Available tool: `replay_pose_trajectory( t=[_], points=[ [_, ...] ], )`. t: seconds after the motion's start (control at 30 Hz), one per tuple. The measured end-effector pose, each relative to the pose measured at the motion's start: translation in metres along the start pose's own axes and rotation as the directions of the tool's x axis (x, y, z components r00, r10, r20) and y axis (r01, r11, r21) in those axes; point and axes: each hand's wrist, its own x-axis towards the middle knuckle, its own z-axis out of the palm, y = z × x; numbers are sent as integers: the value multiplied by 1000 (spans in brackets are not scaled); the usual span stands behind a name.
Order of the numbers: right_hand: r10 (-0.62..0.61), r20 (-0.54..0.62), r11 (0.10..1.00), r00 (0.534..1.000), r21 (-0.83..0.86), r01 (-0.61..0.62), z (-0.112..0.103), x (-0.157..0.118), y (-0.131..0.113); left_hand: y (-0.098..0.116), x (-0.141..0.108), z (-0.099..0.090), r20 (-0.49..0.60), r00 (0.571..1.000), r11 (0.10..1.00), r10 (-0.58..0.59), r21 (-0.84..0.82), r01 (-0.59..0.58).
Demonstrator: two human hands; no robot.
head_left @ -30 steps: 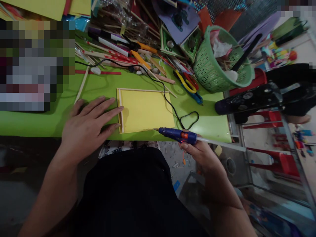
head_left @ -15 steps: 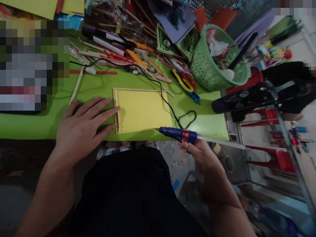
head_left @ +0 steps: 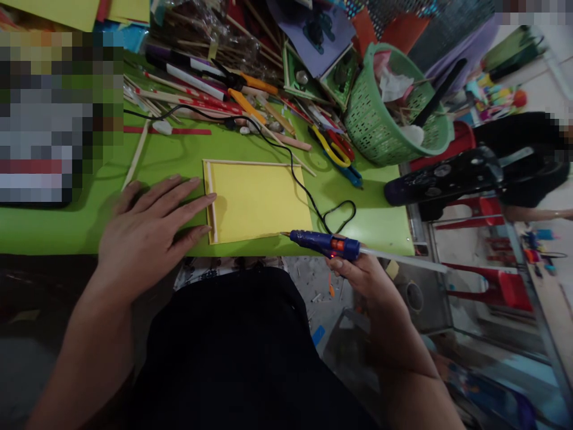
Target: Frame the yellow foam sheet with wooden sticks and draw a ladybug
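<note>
A yellow sheet point(head_left: 259, 200) lies on the green table point(head_left: 165, 155), with one thin stick point(head_left: 212, 209) along its left edge and another point(head_left: 250, 162) along its far edge. My left hand point(head_left: 147, 230) rests flat with fingers spread, its fingertips touching the left stick and sheet edge. In my right hand point(head_left: 358, 272) is a blue glue gun point(head_left: 324, 243) with a clear glue stick out of its back. The gun's nozzle points left, at the sheet's near edge. My right fingers wrap the handle and are partly hidden.
A black cord point(head_left: 308, 194) crosses the table right of the sheet. Scissors point(head_left: 333, 149), pens and sticks lie behind it. A green basket point(head_left: 380, 131) stands at the back right, near a dark cylindrical object point(head_left: 441, 176).
The glue gun has shifted very slightly to the right along the near edge of the sheet. My left hand stays almost in place.
</note>
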Motion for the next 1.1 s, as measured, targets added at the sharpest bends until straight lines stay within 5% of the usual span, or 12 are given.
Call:
replay_pose_trajectory(
  t=[0.33,0.77,1.1],
  points=[
    [5,-29,999,1000,-44,-7,-3,0,-4,3,4,-1,48,996,997,-76,-16,77],
    [61,18,955,998,288,-64,-4,-4,-2,2,3,0,18,999,999,-36,-19,37],
    [75,-58,987,996,145,-66,-2,-7,9,1,1,1,-5,1000,1000,-8,-13,8]
  ],
)
